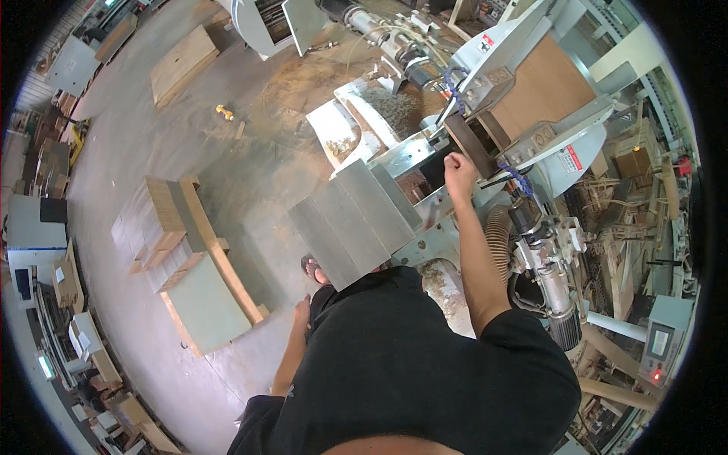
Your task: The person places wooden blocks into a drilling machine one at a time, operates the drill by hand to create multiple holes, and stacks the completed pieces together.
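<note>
- Head view: nearest us, our left hand (pixel 301 311) hangs beside our thigh; its fingers are partly hidden, so we cannot tell how far they open, and we see nothing in them.
- Just ahead, the stack of grey boards (pixel 350 227) sits at the machine's front edge, what carries it hidden underneath; its seams run from upper left to lower right.
- Beyond it, our right hand (pixel 459 174) reaches to the machine (pixel 406 155), fingers curled inward; whether they grip anything we cannot tell.
- Next to that hand lies the dark brown strip (pixel 469 144), across the machine's opening, its long axis slanting from upper left to lower right, its near end towards our wrist.
- We judge the step in hand to be placing or steadying that strip; the next move calls for keeping it square and our fingers clear of the mechanism.
- Farther left, a pallet of boards (pixel 216 258) rests on the floor, and past it lies a small yellow object (pixel 224 112).
</note>
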Tool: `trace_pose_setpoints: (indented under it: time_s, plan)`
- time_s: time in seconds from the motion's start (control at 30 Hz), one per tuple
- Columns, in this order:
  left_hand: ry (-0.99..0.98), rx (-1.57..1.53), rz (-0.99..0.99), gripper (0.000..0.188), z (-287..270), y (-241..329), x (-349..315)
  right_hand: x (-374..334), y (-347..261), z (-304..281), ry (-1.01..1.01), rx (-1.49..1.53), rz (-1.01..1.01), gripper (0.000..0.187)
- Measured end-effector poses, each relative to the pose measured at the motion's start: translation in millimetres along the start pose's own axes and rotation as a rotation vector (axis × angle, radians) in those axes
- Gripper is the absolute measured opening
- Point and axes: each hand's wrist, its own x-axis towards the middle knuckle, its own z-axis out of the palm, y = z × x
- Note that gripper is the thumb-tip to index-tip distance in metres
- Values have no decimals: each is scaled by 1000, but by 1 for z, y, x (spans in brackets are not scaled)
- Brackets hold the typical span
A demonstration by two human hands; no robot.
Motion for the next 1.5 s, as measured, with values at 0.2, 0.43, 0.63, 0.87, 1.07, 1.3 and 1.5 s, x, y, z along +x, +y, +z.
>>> trace_pose_setpoints:
  time_s: [0.2, 0.43, 0.63, 0.87, 1.07, 1.3, 1.5]
  plan:
    - [49, -278, -150, 65, 13, 12, 0, 35, 5, 4, 9, -530, -107, 35]
    - [88, -487, -258, 61, 29, -9, -19, 53, 9, 8, -428, -768, 89, 31]
    - [72, -462, -258, 60, 26, -13, -36, 39, 1, 4, -563, -204, -50, 19]
    - [42, -474, -270, 60, -1, 16, -41, -24, 21, 63, -789, -27, 371, 33]
    - [189, -501, -163, 57, -25, 12, -18, -57, 23, 57, -909, 279, 60, 39]
    - [236, -796, -269, 43, -84, -3, -32, -70, 51, 53, -863, 430, 331, 42]
    - [274, -871, -309, 52, -92, -44, -38, -78, 43, 51, -762, 355, 440, 39]
